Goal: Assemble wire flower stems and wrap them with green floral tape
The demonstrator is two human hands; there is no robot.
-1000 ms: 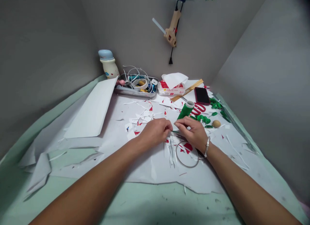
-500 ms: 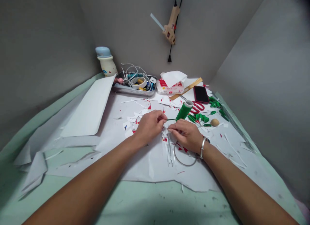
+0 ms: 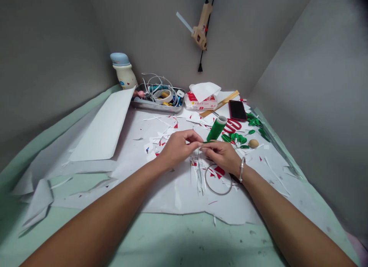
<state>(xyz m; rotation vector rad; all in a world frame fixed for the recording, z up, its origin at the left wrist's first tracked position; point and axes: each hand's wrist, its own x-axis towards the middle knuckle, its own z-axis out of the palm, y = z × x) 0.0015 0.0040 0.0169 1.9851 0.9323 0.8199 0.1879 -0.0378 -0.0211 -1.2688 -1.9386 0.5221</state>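
Back edge, left to right: bottle, metal tray holding cables, tissue pack, phone | centre, on paper sheet over mat: thread spool, scissors right of it, wire stem before it, wire ring nearest | wall behind: hanging glue gun
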